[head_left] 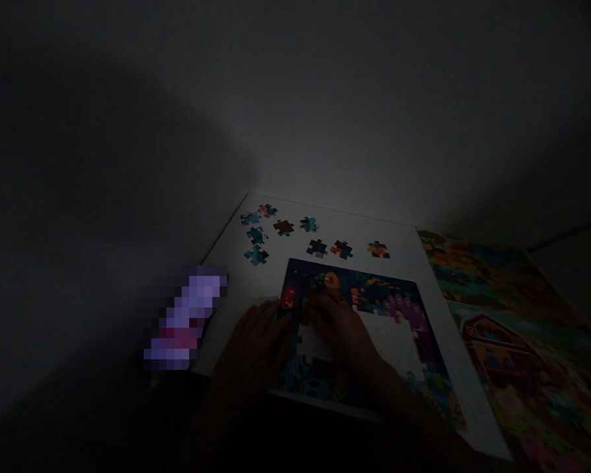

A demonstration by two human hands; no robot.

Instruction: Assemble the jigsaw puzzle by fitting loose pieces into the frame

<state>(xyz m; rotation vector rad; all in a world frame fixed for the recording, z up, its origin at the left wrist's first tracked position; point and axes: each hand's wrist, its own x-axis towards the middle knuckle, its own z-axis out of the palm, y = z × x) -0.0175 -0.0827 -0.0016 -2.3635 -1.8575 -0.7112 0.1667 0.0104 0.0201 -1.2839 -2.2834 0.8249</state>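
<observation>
Jigsaw puzzle (369, 292) with a bare centre, seen dimly from the head camera

Head view, very dark. The puzzle lies on a white board (345, 220), and its assembled pieces form a dark blue, peacock-patterned band along the far side and down both flanks. A large white gap remains open in the middle and toward the near right. Nine loose pieces (283, 227) lie apart from it, scattered in rows across the board's far part, with open white room between them and the puzzle's far edge.

The left hand (251, 345) lies flat and open against the puzzle's left edge. The right hand (339, 325) rests over the upper left of the puzzle with its fingers bent down; the dim light does not show whether it grips a piece.

Left of the board sits a pixelated purple object (187, 322), just beside its edge. Past the right edge lies a colourful printed picture sheet (517, 341), touching the board.
</observation>
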